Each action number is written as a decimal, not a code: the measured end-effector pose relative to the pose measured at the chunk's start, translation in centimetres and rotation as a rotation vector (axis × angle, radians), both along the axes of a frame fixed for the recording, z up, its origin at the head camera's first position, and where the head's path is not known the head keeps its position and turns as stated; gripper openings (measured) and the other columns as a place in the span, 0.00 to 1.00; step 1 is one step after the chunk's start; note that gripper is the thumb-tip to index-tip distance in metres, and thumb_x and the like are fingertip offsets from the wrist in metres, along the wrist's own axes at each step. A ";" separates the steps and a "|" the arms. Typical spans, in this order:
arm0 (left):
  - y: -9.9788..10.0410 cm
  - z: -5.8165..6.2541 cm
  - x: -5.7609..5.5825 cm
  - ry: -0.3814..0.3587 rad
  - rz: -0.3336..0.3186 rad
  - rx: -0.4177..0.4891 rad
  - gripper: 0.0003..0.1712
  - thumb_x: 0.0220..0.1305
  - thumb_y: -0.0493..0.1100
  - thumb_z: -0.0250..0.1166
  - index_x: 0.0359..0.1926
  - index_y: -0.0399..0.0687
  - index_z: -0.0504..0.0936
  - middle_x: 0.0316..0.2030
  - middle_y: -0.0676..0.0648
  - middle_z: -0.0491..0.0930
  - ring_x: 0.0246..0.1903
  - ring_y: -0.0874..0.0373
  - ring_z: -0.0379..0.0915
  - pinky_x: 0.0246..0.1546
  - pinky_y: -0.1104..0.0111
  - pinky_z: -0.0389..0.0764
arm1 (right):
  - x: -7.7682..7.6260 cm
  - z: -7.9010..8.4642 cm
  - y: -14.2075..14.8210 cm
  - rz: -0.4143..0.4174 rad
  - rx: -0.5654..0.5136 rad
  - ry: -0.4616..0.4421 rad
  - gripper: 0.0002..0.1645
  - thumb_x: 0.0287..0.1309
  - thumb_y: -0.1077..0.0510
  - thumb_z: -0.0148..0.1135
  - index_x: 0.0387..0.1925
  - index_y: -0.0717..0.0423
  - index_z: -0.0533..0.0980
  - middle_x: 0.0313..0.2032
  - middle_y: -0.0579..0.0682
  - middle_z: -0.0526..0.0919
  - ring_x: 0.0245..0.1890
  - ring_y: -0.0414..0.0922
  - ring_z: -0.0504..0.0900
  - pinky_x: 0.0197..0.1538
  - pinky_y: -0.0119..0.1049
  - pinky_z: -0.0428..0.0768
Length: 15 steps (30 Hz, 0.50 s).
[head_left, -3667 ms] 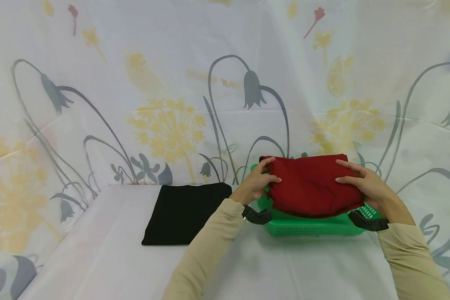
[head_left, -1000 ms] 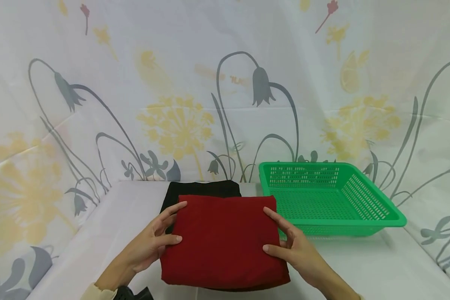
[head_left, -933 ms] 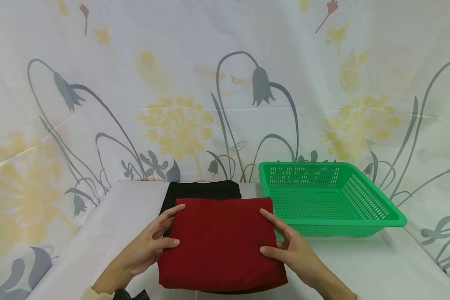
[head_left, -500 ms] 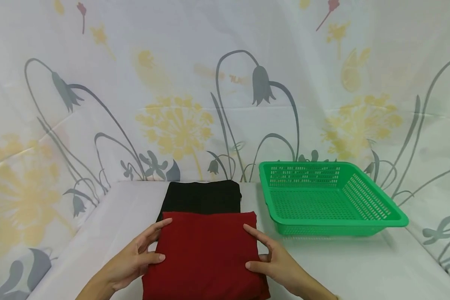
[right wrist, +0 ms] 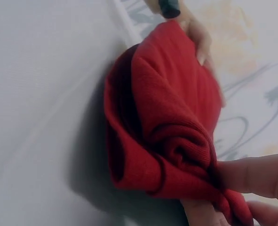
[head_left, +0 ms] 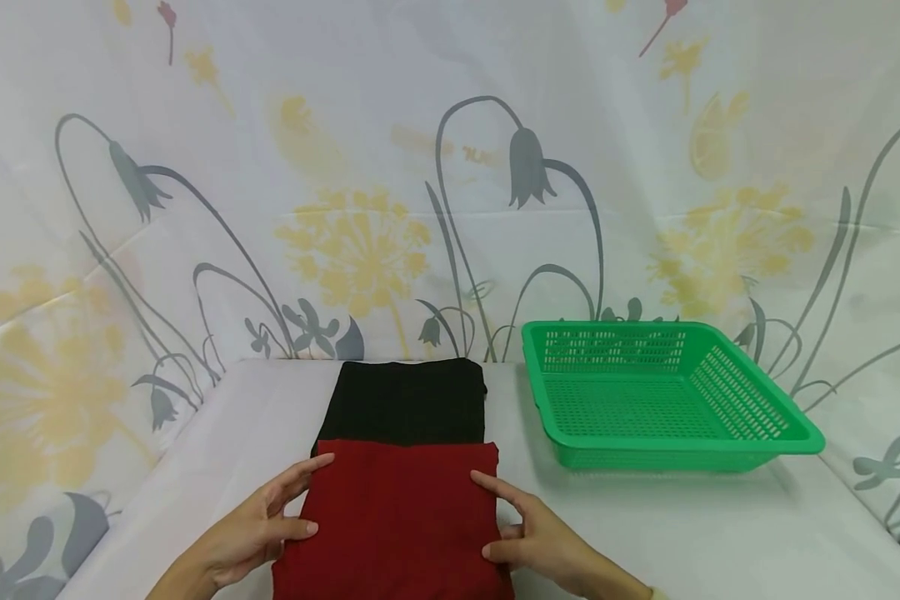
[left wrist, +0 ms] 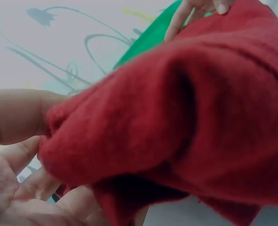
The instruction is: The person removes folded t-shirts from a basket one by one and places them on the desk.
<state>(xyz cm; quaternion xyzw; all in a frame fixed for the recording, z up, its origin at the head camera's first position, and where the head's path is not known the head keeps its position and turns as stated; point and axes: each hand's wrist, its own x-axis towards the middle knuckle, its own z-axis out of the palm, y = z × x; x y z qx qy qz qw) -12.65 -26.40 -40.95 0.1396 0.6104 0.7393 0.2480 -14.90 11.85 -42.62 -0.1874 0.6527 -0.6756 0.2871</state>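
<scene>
A folded red garment [head_left: 397, 525], of soft fabric, is held between both hands at the near edge of the head view; its lower part runs out of frame. The left hand [head_left: 251, 529] pinches its left side, thumb on top and fingers beneath, and the right hand [head_left: 543, 542] grips the right side likewise. Layered, rolled folds of the red garment [right wrist: 171, 122] show in the right wrist view, above a shadow on the white surface. Just behind it lies a folded black cloth [head_left: 408, 400], its near part covered from view by the red one.
A green perforated plastic basket [head_left: 667, 454] stands on the white-covered table [head_left: 645, 525] at the right, with nothing in it. A white curtain [head_left: 390, 75] with printed flowers hangs behind the table.
Earlier the red garment was over the green basket; both hands have carried it left and towards me. Over the last second it moved further down and slightly left, uncovering more of the black cloth.
</scene>
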 end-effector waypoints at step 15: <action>-1.2 -1.8 0.0 -0.149 0.041 -0.017 0.42 0.64 0.28 0.58 0.74 0.57 0.55 0.70 0.33 0.42 0.55 0.44 0.69 0.49 0.42 0.73 | -0.3 -1.2 0.0 -0.028 0.042 -0.030 0.47 0.51 0.72 0.67 0.71 0.55 0.59 0.61 0.61 0.58 0.27 0.47 0.80 0.38 0.39 0.79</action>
